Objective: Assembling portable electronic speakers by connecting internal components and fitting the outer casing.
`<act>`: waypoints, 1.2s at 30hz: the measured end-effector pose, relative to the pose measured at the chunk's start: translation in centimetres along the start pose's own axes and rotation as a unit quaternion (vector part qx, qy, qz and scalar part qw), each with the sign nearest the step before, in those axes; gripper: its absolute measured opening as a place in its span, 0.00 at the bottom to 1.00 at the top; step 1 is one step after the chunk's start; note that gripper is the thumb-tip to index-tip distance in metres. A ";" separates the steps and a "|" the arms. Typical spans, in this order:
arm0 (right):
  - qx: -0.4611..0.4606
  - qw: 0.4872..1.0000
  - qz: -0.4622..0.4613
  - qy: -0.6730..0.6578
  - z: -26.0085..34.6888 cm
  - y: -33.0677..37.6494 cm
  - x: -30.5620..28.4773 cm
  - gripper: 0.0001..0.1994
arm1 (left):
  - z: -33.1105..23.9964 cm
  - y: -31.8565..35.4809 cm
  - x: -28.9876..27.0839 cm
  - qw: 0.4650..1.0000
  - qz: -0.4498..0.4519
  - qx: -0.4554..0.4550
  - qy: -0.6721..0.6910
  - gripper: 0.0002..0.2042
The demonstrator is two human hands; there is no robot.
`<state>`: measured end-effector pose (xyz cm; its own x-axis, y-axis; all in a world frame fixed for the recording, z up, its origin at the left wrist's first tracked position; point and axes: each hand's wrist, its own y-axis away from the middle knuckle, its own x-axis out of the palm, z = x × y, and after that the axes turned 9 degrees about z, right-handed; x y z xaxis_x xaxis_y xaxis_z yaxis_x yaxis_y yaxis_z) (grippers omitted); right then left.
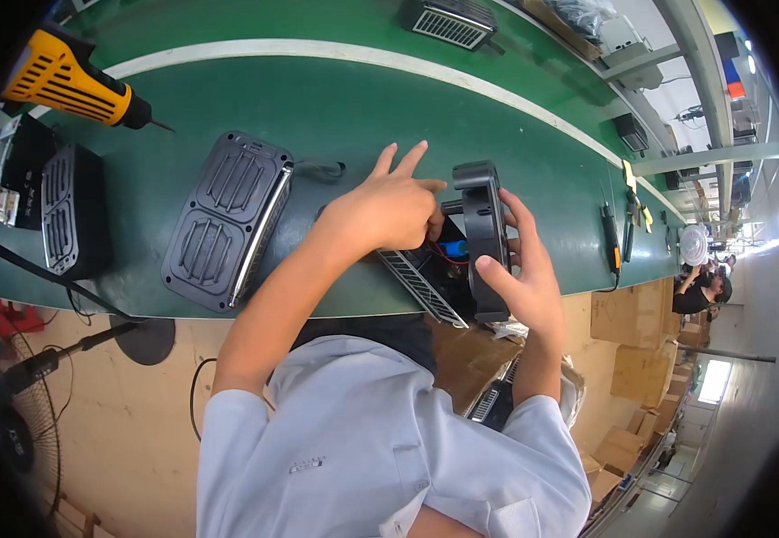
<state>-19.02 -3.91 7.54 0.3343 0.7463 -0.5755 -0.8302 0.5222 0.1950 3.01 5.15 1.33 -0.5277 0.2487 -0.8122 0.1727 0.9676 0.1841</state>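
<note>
Speaker shell halves are what both hands work on at the green conveyor belt's (336, 108) near edge. Left of the grip lie a finished black speaker (226, 220) and, farther out, a yellow electric screwdriver (67, 82). The left hand (380, 211) pinches inside the open housing (434, 269), among red wires and a blue part. The right hand (519, 282) clasps the upright back cover (484, 238). Tugging could, I judge, strain those wires, or the cover might slip off the edge.

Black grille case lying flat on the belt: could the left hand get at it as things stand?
Probably yes: the case lies uncovered just beside the left hand, though that hand is busy at the part being held.
</note>
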 end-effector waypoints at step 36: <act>-0.054 0.973 0.024 0.222 0.8 0.5 2.2 0.46 | -1.2 4.2 10.3 0.842 -0.432 -0.031 0.322 0.12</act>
<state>-18.36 -1.65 7.02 0.0880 0.5053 -0.8584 -0.8905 0.4261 0.1595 -2.67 11.80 -5.61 -0.7791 -0.5961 -0.1940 -0.5396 0.7953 -0.2764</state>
